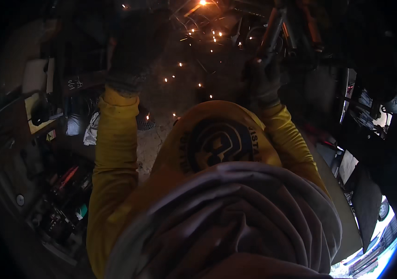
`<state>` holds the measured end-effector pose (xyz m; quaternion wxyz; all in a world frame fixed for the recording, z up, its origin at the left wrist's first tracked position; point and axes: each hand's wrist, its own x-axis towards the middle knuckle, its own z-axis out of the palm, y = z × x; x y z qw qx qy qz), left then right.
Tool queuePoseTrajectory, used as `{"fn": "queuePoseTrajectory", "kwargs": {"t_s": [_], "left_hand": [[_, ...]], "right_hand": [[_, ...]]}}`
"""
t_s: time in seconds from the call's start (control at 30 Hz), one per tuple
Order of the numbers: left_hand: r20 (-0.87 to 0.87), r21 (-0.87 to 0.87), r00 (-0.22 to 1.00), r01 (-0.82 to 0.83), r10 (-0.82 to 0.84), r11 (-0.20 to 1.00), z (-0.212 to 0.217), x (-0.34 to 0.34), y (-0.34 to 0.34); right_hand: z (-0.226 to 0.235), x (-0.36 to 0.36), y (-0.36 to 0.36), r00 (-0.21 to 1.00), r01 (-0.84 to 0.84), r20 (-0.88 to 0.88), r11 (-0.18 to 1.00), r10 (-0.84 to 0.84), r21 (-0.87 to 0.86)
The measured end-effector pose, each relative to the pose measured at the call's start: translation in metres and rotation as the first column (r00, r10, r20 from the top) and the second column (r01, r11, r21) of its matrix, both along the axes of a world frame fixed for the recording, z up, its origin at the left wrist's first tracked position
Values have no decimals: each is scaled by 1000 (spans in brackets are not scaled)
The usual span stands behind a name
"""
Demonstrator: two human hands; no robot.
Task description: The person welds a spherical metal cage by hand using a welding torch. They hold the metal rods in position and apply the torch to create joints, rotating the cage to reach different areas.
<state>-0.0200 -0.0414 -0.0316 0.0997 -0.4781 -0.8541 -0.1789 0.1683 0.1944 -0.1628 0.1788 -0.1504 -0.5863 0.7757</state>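
A bright orange glow [203, 3] burns at the far edge, and sparks [180, 64] fall from it between my arms. My left hand [135, 56], in a dark work glove, is raised to the left of the glow. Deep shadow hides its fingers and anything in them. To the right, my gloved right hand [264, 81] is closed around the lower end of a metal tube [272, 30], which slants up and away. Orange light catches the tube's side. Yellow sleeves cover both forearms.
Behind the sparks lies a dark tangle of metal pieces [200, 22]. More reddish tubing [312, 28] stands right of my right hand. Cluttered shelving [63, 186] runs along the left. A dark panel [368, 204] and a bright opening [384, 251] are at the lower right.
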Motion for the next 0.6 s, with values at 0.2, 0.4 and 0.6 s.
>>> {"fn": "queuePoseTrajectory", "kwargs": {"t_s": [0.2,0.4,0.6], "left_hand": [[294,11,937,-200,188,980,2,9,9],[267,-39,938,-221,223,975,4,9,7],[204,-31,964,-170,173,985,9,11,9]], "right_hand": [[-2,2,-5,996,-40,82,999,41,-6],[-3,1,-7,995,-28,93,1000,27,13],[-2,1,-7,993,-47,110,998,43,35]]}}
